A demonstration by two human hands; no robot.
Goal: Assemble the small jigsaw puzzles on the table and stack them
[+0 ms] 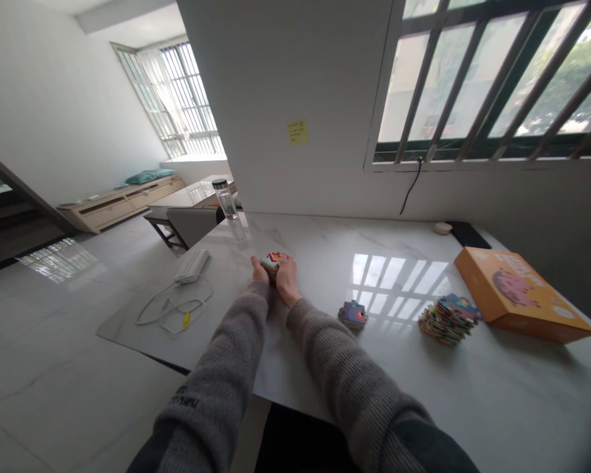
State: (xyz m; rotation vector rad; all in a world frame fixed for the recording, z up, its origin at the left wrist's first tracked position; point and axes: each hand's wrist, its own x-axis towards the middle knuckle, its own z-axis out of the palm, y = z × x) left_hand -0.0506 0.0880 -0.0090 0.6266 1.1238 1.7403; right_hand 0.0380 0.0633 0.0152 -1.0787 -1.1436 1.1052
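Note:
Between my two hands sits a small stack of puzzle pieces (272,261), its top piece light green with red and yellow. My left hand (259,270) presses against its left side, and my right hand (287,278) wraps round its right side. Both hands are closed on the stack, low over the white marble-look table (320,249). Right of my right forearm lies a smaller pile of puzzle pieces (353,315) with a purple-blue piece on top. Farther right stands a taller, uneven pile of puzzle pieces (448,320).
An orange box (525,292) with a pink animal picture lies at the right. At the left are a white power strip or adapter (193,265) and its looped cable (148,315). A glass bottle (225,199) stands at the far left corner, and a black flat object (467,234) at the back right.

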